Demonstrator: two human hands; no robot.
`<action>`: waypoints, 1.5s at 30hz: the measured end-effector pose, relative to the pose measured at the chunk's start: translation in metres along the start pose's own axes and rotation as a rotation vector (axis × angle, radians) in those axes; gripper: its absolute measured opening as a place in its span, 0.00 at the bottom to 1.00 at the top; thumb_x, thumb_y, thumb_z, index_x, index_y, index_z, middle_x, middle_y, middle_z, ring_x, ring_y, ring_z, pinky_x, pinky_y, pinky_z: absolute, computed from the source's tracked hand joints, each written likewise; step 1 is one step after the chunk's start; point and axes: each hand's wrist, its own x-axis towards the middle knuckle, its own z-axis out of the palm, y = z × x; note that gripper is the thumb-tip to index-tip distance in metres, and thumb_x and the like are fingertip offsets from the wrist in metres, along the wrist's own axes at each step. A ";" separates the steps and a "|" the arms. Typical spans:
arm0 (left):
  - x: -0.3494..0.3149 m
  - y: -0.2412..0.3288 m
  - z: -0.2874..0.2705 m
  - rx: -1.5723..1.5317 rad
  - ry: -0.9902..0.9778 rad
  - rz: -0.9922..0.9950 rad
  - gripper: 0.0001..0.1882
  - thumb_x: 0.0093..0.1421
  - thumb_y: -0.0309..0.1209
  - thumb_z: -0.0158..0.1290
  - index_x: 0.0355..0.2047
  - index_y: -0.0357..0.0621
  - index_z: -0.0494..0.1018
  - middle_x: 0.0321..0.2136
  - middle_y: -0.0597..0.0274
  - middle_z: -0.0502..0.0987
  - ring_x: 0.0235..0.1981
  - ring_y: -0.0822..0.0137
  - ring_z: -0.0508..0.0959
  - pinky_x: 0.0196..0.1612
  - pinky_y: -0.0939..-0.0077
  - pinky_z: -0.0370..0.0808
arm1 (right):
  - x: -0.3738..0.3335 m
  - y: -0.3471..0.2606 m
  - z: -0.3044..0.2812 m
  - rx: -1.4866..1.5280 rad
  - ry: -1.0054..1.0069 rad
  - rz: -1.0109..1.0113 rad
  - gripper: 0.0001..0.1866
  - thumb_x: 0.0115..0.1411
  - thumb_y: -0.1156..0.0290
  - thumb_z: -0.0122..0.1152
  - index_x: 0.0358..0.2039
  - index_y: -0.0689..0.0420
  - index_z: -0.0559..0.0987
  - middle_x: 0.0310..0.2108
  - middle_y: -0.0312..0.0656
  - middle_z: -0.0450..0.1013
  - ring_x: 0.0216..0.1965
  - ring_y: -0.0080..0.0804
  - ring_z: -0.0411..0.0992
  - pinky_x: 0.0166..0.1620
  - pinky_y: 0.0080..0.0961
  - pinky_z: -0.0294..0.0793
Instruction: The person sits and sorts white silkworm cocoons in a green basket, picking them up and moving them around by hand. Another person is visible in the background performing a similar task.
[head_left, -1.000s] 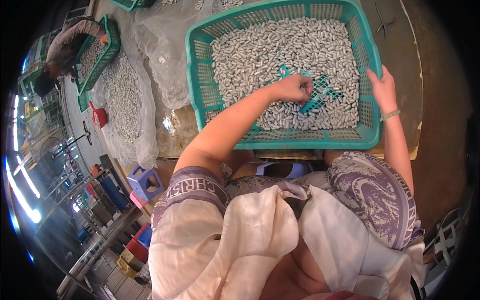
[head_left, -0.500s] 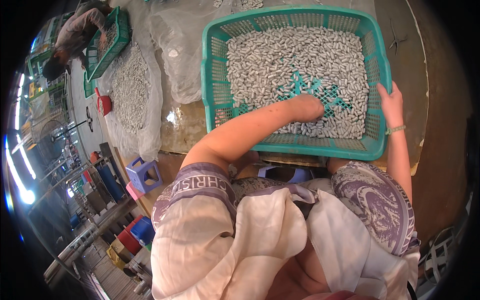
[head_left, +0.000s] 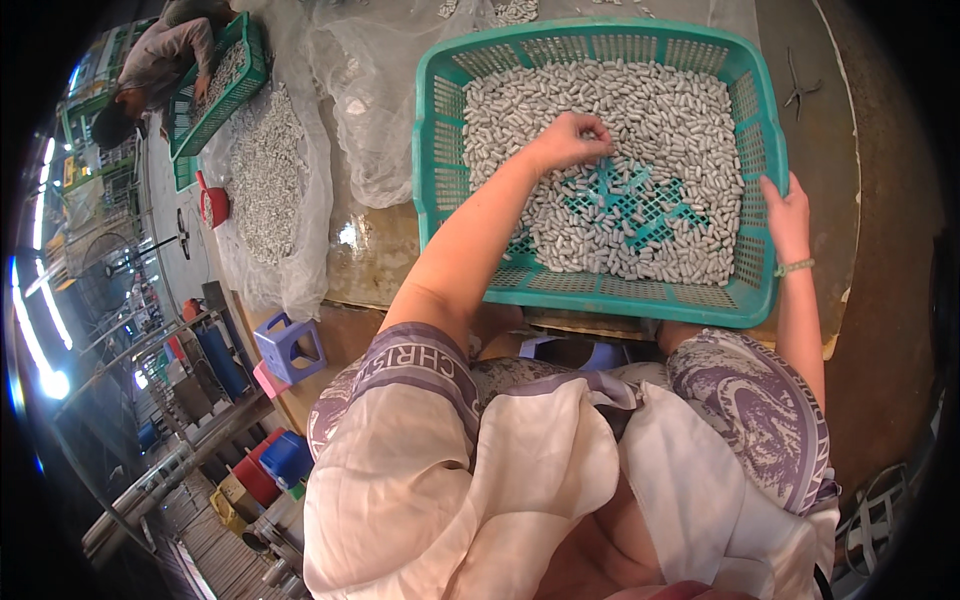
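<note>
On my lap: green basket [head_left: 440, 150] of grey pellets [head_left: 660, 110]. My left hand [head_left: 570, 140], fingers pinched together among the pellets at twelve o'clock, perhaps on one; my right hand [head_left: 790, 215] clamped on the rim at three o'clock. Step: sorting. Next calls for a sweep across the bare patch [head_left: 630, 200]. Earlier, my left hand worked lower, nearer that patch.

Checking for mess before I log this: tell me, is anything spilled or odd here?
Nothing spilled. The cocoons lie inside the basket, with a bare patch of its floor by the left hand.
</note>
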 end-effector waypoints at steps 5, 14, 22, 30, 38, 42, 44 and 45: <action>0.000 -0.015 0.012 0.702 0.177 0.214 0.10 0.45 0.32 0.61 0.29 0.43 0.79 0.27 0.56 0.79 0.31 0.60 0.78 0.38 0.67 0.75 | 0.001 0.003 0.000 -0.021 0.019 -0.019 0.16 0.56 0.65 0.56 0.39 0.63 0.75 0.27 0.42 0.75 0.27 0.26 0.71 0.34 0.25 0.69; -0.005 -0.013 0.005 0.569 0.008 0.218 0.07 0.47 0.25 0.57 0.28 0.39 0.77 0.26 0.58 0.78 0.28 0.63 0.78 0.35 0.72 0.75 | 0.004 0.009 0.000 -0.011 0.012 0.014 0.16 0.55 0.65 0.57 0.40 0.63 0.75 0.28 0.41 0.75 0.27 0.26 0.71 0.34 0.26 0.69; -0.014 -0.006 -0.016 0.327 -0.191 0.207 0.07 0.48 0.26 0.57 0.30 0.40 0.77 0.27 0.62 0.78 0.30 0.66 0.78 0.36 0.71 0.74 | 0.003 0.006 0.000 -0.044 0.021 -0.020 0.16 0.55 0.64 0.57 0.39 0.64 0.75 0.27 0.43 0.75 0.27 0.28 0.71 0.34 0.26 0.69; -0.015 -0.010 0.011 1.033 -0.363 0.257 0.10 0.43 0.28 0.61 0.29 0.45 0.78 0.27 0.58 0.78 0.34 0.56 0.77 0.39 0.66 0.73 | 0.003 0.006 -0.002 -0.021 -0.004 -0.010 0.17 0.56 0.64 0.57 0.39 0.64 0.74 0.27 0.44 0.75 0.27 0.28 0.71 0.35 0.27 0.69; -0.015 -0.008 -0.002 1.048 -0.426 0.256 0.08 0.45 0.28 0.59 0.28 0.43 0.76 0.29 0.57 0.77 0.33 0.55 0.77 0.37 0.62 0.73 | 0.003 0.005 -0.002 -0.040 0.009 -0.020 0.16 0.56 0.64 0.57 0.39 0.64 0.74 0.27 0.41 0.75 0.28 0.26 0.71 0.34 0.25 0.69; -0.020 -0.023 -0.001 1.117 -0.431 0.316 0.05 0.45 0.28 0.56 0.24 0.43 0.75 0.25 0.55 0.77 0.31 0.55 0.77 0.35 0.62 0.73 | 0.001 0.001 0.002 -0.001 0.005 0.007 0.16 0.56 0.64 0.57 0.39 0.63 0.75 0.28 0.41 0.75 0.28 0.26 0.71 0.34 0.25 0.69; -0.020 -0.015 -0.003 1.158 -0.451 0.268 0.08 0.45 0.30 0.58 0.26 0.42 0.74 0.27 0.57 0.76 0.32 0.56 0.77 0.36 0.63 0.73 | 0.001 0.000 0.000 -0.014 0.008 0.009 0.16 0.56 0.64 0.57 0.39 0.63 0.75 0.28 0.41 0.75 0.28 0.25 0.71 0.34 0.25 0.69; -0.022 -0.011 -0.007 1.031 -0.408 0.259 0.08 0.45 0.30 0.57 0.26 0.42 0.74 0.27 0.57 0.76 0.32 0.57 0.77 0.36 0.64 0.73 | 0.002 0.002 -0.002 -0.016 0.000 0.010 0.16 0.56 0.64 0.57 0.39 0.63 0.75 0.28 0.41 0.75 0.28 0.25 0.71 0.34 0.25 0.69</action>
